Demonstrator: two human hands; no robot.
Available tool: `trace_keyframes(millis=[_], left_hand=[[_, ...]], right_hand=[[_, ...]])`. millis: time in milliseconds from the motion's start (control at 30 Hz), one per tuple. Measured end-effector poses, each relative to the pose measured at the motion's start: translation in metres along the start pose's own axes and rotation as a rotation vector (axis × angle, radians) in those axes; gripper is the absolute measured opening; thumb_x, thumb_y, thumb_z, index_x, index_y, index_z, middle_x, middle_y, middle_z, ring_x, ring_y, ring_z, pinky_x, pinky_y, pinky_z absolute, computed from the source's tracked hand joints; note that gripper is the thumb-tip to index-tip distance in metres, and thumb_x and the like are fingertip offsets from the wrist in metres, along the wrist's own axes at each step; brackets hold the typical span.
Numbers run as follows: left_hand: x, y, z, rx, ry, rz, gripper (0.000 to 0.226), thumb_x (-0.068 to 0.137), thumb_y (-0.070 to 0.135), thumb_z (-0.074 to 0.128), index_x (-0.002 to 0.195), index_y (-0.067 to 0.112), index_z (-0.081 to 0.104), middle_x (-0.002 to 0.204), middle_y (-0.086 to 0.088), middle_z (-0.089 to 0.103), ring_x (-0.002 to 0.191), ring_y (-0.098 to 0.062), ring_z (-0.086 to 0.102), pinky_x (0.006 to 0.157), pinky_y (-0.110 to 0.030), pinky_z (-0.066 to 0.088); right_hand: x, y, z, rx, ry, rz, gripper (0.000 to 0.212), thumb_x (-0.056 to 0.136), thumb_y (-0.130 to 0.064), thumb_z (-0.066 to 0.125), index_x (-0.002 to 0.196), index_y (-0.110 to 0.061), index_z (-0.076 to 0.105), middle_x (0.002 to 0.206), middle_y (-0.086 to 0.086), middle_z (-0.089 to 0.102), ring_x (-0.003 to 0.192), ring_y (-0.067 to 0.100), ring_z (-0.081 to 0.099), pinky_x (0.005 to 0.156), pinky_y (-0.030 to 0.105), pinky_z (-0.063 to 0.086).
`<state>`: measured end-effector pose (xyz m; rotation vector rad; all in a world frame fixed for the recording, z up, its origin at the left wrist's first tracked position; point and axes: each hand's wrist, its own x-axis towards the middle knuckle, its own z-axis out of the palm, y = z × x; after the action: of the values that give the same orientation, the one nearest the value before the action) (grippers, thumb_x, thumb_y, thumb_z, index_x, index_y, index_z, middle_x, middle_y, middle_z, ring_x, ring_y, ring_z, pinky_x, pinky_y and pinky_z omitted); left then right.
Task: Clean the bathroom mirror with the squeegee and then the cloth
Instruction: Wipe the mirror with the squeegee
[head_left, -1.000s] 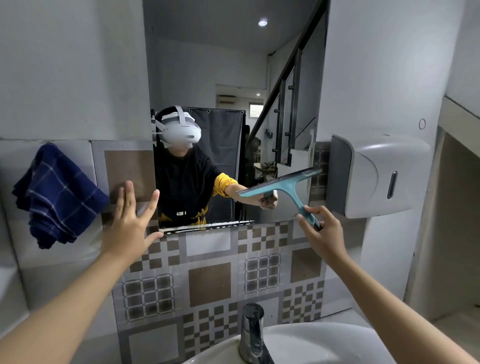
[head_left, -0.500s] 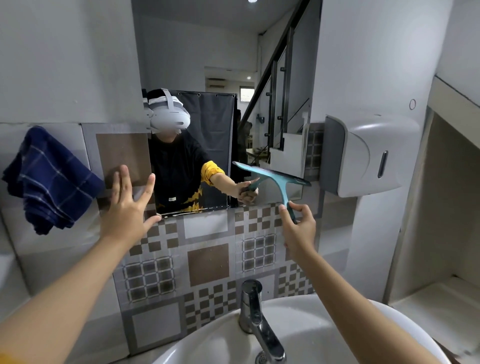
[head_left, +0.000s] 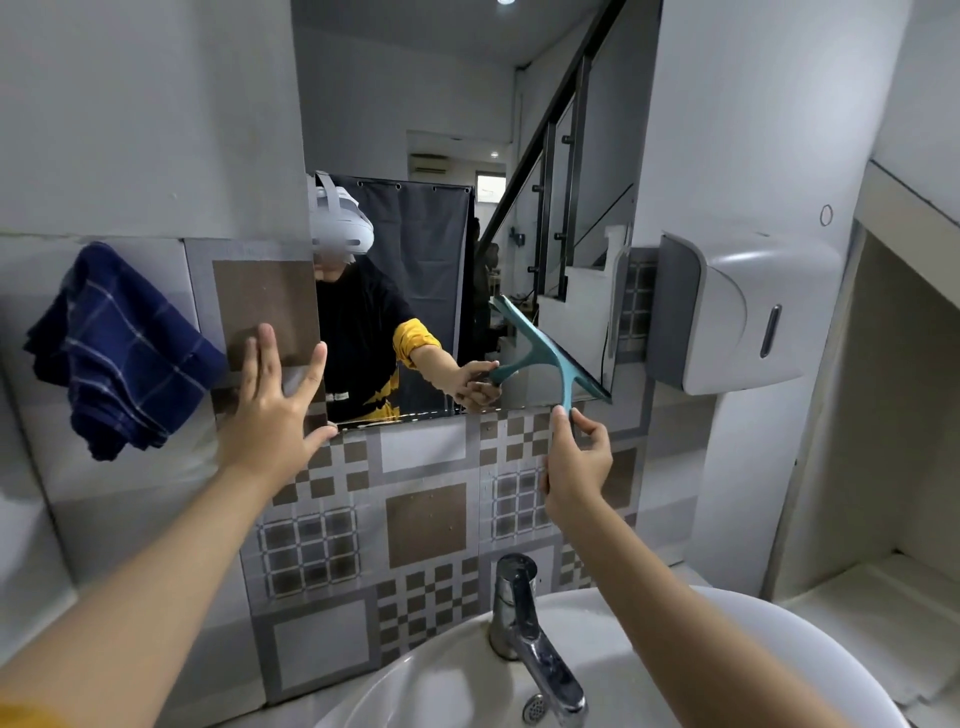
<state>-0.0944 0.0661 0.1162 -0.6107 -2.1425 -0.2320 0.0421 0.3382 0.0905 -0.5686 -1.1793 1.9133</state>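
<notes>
Nearest, below my forearms, sits the round white ceramic basin with its chrome lever tap pointing toward me. Beyond it my left hand is raised with fingers spread wide and flat against the patterned grey-and-brown wall tiles, holding nothing, its thumb tip right at the lower left corner of the frameless rectangular wall mirror. My right hand pinches the end of the handle of the teal plastic squeegee between thumb and fingertips, the remaining fingers curled beside it. That handle rises from just below the mirror's bottom edge, and the long blade lies slantwise on the glass in the lower right corner, its high end toward the middle and its low end at the right edge. Farther left, the navy blue checked cloth hangs bunched on the tiled wall, well apart from the mirror. To the right of the mirror a white and grey plastic wall dispenser is mounted.
</notes>
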Motion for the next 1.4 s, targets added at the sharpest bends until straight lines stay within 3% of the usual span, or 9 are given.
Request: trace_keyframes(millis=[167,300,733,867,1000,1100,1267,1400], left_hand=[[0.000,0.000,0.000,-0.016,0.006,0.000,0.103,0.065,0.036,0.079,0.146,0.026,0.015,0.153,-0.022,-0.005,0.139,-0.041,-0.001,0.088,-0.065,0.040],[0.000,0.002,-0.002,-0.013,0.013,0.002,0.102,0.065,0.036,0.079,0.145,0.023,0.018,0.152,-0.023,-0.003,0.138,-0.043,0.002,0.089,-0.062,0.040],[-0.001,0.002,-0.004,0.007,0.020,0.006,0.102,0.064,0.040,0.079,0.145,0.023,0.020,0.151,-0.024,-0.001,0.138,-0.043,0.006,0.086,-0.054,0.047],[-0.001,0.002,-0.003,-0.016,0.013,-0.008,0.101,0.067,0.039,0.077,0.146,0.026,0.016,0.152,-0.021,-0.005,0.139,-0.039,0.000,0.091,-0.052,0.045],[-0.001,-0.002,0.000,-0.001,0.006,0.006,0.102,0.066,0.039,0.077,0.146,0.027,0.014,0.152,-0.022,-0.004,0.139,-0.040,0.000,0.095,-0.052,0.040],[-0.001,-0.007,-0.002,0.015,-0.005,0.015,0.102,0.066,0.036,0.078,0.146,0.027,0.015,0.153,-0.020,-0.001,0.139,-0.039,0.005,0.088,-0.051,0.047],[-0.003,-0.016,-0.005,0.056,-0.027,0.034,0.100,0.066,0.036,0.078,0.145,0.025,0.018,0.154,-0.016,0.000,0.139,-0.035,0.008,0.088,-0.050,0.048],[-0.003,-0.018,-0.006,0.082,-0.044,0.035,0.102,0.065,0.033,0.079,0.146,0.025,0.016,0.154,-0.014,-0.005,0.140,-0.032,0.003,0.094,-0.051,0.044]], right_hand=[[-0.011,-0.002,0.015,0.072,0.042,0.085,0.014,0.090,-0.034,0.066,0.098,-0.027,0.057,0.078,0.006,0.054,0.048,0.011,0.039,0.034,0.021,0.034],[-0.024,-0.007,0.030,0.126,0.082,0.141,0.017,0.092,-0.031,0.063,0.105,-0.022,0.056,0.071,0.004,0.056,0.048,0.011,0.041,0.035,0.022,0.035],[-0.085,0.015,0.080,0.197,0.067,0.222,0.021,0.091,-0.031,0.064,0.107,-0.020,0.056,0.085,0.010,0.062,0.057,0.014,0.049,0.038,0.021,0.041],[-0.107,0.020,0.096,0.203,0.021,0.238,0.019,0.091,-0.031,0.065,0.105,-0.023,0.055,0.074,0.007,0.061,0.052,0.013,0.048,0.041,0.023,0.042],[-0.131,0.033,0.118,0.169,-0.029,0.223,0.014,0.089,-0.035,0.066,0.095,-0.032,0.054,0.090,0.016,0.068,0.059,0.017,0.055,0.048,0.026,0.048],[-0.140,0.038,0.127,0.198,-0.039,0.223,0.014,0.089,-0.034,0.066,0.095,-0.032,0.053,0.090,0.016,0.067,0.061,0.019,0.056,0.045,0.025,0.047],[-0.142,0.049,0.132,0.152,-0.033,0.165,0.017,0.087,-0.035,0.068,0.090,-0.038,0.051,0.097,0.017,0.068,0.068,0.022,0.062,0.061,0.037,0.057],[-0.152,0.059,0.130,0.132,-0.079,0.125,0.013,0.090,-0.032,0.066,0.092,-0.033,0.053,0.082,0.016,0.063,0.053,0.016,0.053,0.044,0.027,0.048]])
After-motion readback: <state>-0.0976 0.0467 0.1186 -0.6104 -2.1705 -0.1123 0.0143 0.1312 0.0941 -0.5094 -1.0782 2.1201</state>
